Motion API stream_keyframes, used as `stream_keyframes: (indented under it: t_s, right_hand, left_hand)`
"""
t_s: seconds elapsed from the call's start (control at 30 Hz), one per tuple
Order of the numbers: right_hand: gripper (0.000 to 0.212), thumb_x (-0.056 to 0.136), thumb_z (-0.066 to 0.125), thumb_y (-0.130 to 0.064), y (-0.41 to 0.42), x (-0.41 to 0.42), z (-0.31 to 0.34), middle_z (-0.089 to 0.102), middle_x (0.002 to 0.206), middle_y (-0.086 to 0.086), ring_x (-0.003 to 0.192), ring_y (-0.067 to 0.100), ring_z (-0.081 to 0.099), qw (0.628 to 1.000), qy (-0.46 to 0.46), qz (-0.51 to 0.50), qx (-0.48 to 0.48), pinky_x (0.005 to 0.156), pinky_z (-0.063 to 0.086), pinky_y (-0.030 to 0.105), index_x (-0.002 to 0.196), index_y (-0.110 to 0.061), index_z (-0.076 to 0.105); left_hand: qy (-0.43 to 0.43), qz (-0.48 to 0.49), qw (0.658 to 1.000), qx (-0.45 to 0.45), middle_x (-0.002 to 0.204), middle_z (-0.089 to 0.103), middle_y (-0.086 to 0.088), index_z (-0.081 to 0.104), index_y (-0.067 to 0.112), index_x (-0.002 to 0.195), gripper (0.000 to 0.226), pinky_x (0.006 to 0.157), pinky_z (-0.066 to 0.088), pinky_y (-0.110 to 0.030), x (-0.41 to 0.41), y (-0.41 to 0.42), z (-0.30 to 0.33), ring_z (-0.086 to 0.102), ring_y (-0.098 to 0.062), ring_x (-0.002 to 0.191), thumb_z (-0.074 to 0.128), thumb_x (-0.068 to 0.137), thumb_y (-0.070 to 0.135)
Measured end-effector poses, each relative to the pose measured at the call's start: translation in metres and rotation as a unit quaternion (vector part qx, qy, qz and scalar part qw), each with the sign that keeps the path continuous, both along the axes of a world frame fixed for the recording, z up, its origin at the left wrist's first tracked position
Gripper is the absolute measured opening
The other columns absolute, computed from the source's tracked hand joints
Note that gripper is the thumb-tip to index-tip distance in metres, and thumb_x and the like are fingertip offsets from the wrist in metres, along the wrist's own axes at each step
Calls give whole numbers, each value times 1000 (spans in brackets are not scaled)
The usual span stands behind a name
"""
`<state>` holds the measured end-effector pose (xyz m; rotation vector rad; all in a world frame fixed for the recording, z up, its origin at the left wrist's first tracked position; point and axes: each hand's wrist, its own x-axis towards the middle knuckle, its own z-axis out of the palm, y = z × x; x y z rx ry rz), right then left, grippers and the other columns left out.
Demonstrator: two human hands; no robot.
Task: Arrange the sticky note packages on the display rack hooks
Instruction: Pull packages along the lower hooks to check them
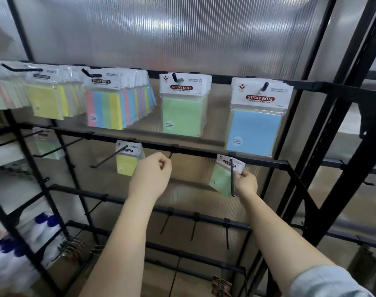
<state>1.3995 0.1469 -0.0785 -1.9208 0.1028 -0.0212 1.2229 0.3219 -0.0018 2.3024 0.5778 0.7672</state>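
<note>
Both forearms reach up; right hand [246, 182] pinching small green sticky note pack [222, 179] on hook [232, 179], left hand [152, 174] curled round neighbouring hook [170, 155].

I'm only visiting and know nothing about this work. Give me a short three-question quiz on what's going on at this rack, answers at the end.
1. True or false: the right hand holds a small green package that hangs on a hook of the second rail.
2. What is the left hand touching?
A. the small yellow package
B. a bare hook on the second rail
C. a bottle
3. Fill in: on the top rail, the package farthest right has ____ notes.

Key
1. True
2. B; its fingers curl at the hook's tip
3. blue
</note>
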Motion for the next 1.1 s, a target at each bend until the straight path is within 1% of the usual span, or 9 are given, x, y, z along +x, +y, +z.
stream_keyframes:
  t_s: [0.1, 0.33, 0.47, 0.57, 0.67, 0.77, 0.87, 0.97, 1.1]
  right_hand:
    - [24, 96, 47, -25, -4, -17, -3, 64, 80, 3, 77, 24, 59, 999, -35, 12, 26, 56, 38, 26, 87, -11, 65]
    - [36, 98, 45, -25, -15, -71, -4, 49, 60, -5, 57, 12, 42, 994, -103, 2, 31, 51, 29, 26, 63, -17, 54]
    - [39, 98, 41, -24, -12, -107, -2, 46, 61, 2, 58, 16, 39, 990, -125, -53, 44, 54, 29, 31, 69, -1, 52]
    - [42, 98, 41, -26, -6, -133, 3, 43, 57, 0, 54, 14, 37, 981, -150, -111, 48, 52, 30, 31, 62, -5, 46]
    - [43, 98, 41, -27, 5, -153, 10, 39, 54, -2, 51, 11, 34, 972, -162, -157, 62, 49, 28, 29, 57, -12, 37]
    - [41, 98, 40, -25, 15, -165, 15, 42, 57, 0, 52, 12, 36, 963, -165, -196, 84, 49, 27, 29, 59, -11, 38]
    - [41, 98, 40, -26, 22, -176, 20, 44, 59, 1, 52, 10, 38, 952, -173, -232, 96, 46, 30, 19, 62, -6, 42]
    - [41, 98, 43, -27, 31, -189, 29, 42, 58, 1, 49, 9, 35, 940, -206, -241, 124, 42, 30, 13, 65, -3, 42]
    - [41, 96, 51, -29, 44, -203, 55, 45, 57, -4, 45, 0, 39, 934, -247, -196, 167, 42, 28, 10, 60, -13, 43]
  left_hand:
    - [45, 3, 999, -3, 71, 59, 6, 61, 21, 81, 18, 56, 41, -27, -3, 12, -9, 54, -15, 66, 46, 92, 21]
    - [69, 11, 998, -2, 79, 57, 12, 61, 24, 89, 20, 57, 42, -26, -11, 28, -10, 51, -7, 68, 42, 93, 20]
    - [60, 7, 998, -3, 77, 54, 13, 63, 21, 91, 21, 56, 41, -25, -22, 35, -11, 49, -6, 67, 43, 93, 18]
    - [69, 5, 998, 10, 74, 52, 11, 64, 19, 91, 21, 56, 39, -26, -34, 44, -14, 48, -10, 67, 43, 93, 18]
    - [80, 0, 997, 11, 76, 58, 6, 63, 18, 90, 19, 63, 45, -31, -46, 55, -13, 53, -16, 70, 44, 93, 19]
    - [74, -9, 997, 21, 83, 63, -2, 62, 18, 87, 18, 68, 47, -34, -55, 67, -10, 57, -23, 78, 45, 93, 19]
    - [69, -24, 997, 35, 86, 65, -4, 62, 17, 86, 19, 68, 47, -33, -64, 78, -9, 59, -24, 80, 45, 93, 19]
    - [66, -26, 997, 37, 85, 66, -5, 63, 15, 86, 20, 67, 48, -34, -71, 89, -8, 60, -26, 81, 45, 92, 19]
    - [63, -29, 997, 32, 87, 66, -7, 65, 14, 87, 21, 69, 49, -36, -76, 100, -3, 59, -29, 84, 45, 92, 19]
